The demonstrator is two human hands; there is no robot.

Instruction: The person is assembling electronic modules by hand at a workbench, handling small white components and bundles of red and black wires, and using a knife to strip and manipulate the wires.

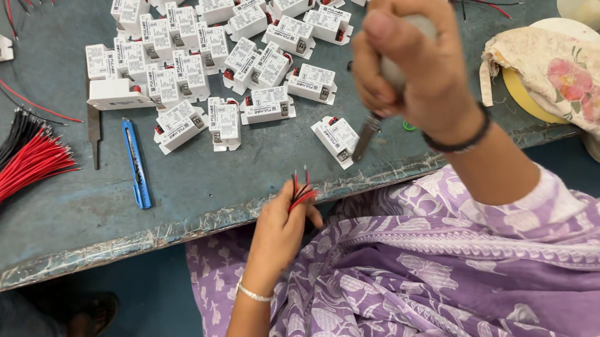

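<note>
While gripping tight: right hand (410, 59) closed on a screwdriver (369, 131), tip at the white box (336, 138) on the worktop (86, 206).
Left hand (281, 226): pinching red and black wires (301, 189) at the worktop's edge.
Step, likely: fastening wires into box.
Next: feeding wire ends accurately into terminal.

One head-worn camera looks steeply down from close above; it faces the desk (87, 214) edge and the lap.

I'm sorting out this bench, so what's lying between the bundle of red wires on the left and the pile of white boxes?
In the head view, a blue utility knife and a dark metal blade lie between the red wire bundle and the white boxes.
</note>
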